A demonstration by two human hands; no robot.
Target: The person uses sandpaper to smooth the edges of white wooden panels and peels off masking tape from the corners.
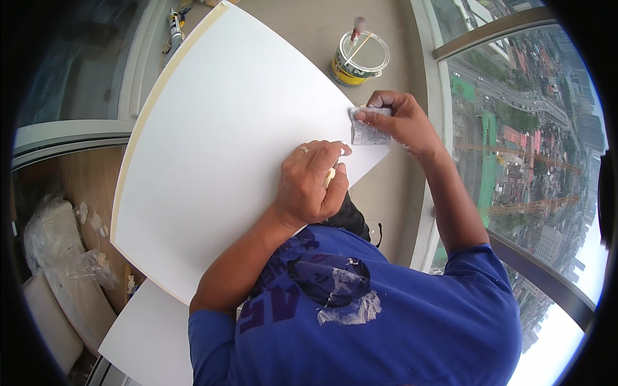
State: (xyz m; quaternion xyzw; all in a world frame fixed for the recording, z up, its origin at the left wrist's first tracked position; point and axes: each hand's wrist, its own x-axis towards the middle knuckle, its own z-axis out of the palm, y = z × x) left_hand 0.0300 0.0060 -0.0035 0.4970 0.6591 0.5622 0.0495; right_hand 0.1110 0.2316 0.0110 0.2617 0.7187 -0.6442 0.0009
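Observation:
A large white panel (219, 135) lies tilted in front of me, with a cream strip (138, 128) along its left edge. My right hand (402, 122) grips a folded grey sheet of sandpaper (371, 127), thumb on top, at the panel's right corner. Above the panel near that corner is my left hand (312, 180), its fingers curled and a ring on one of them. A small cream-coloured crumpled piece (329, 176) shows between its thumb and fingers; its kind is unclear. White residue marks the left fingertips.
Beyond the panel, a paint bucket (360, 59) stands on the floor with a brush (356, 32) across its lid. A sealant tube (174, 26) lies far left. Windows (515, 122) line the right side. Plastic-wrapped boards (58, 244) lean at left; another white panel (145, 341) lies below.

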